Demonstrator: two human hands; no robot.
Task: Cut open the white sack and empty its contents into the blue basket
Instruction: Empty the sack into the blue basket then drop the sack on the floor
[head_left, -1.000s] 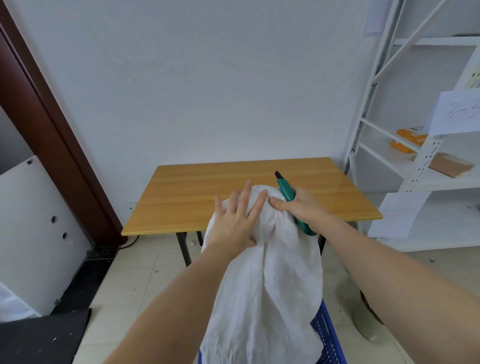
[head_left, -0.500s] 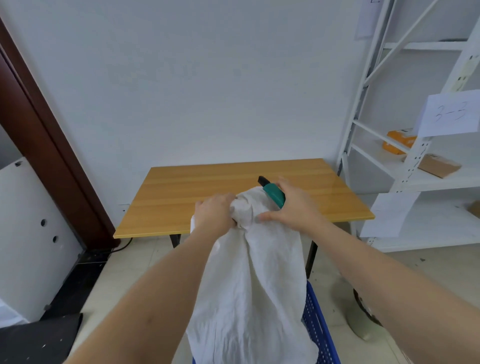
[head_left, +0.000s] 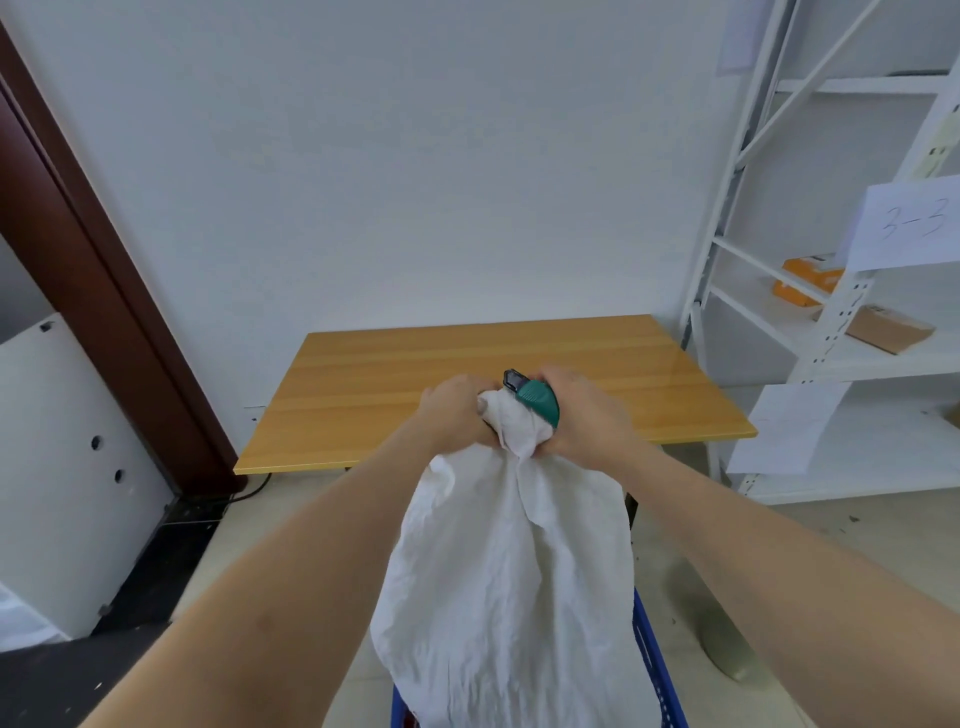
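Note:
A crumpled white sack (head_left: 511, 582) hangs in front of me, held up by its bunched top end. My left hand (head_left: 452, 410) is closed around that end from the left. My right hand (head_left: 582, 415) grips the same end from the right and also holds a green utility knife (head_left: 535, 397), its dark tip pointing up and left. Below the sack, only the rim of the blue basket (head_left: 647, 654) shows at the bottom right; the sack hides its inside.
A wooden table (head_left: 395, 384) stands against the white wall beyond my hands. White metal shelving (head_left: 831, 332) with boxes and paper labels rises on the right. A brown door frame (head_left: 88, 270) and a white panel (head_left: 57, 457) are on the left.
My left hand went from lying flat on the sack to gripping its top. Both hands have gathered the top end into a tight bunch and lifted the sack higher.

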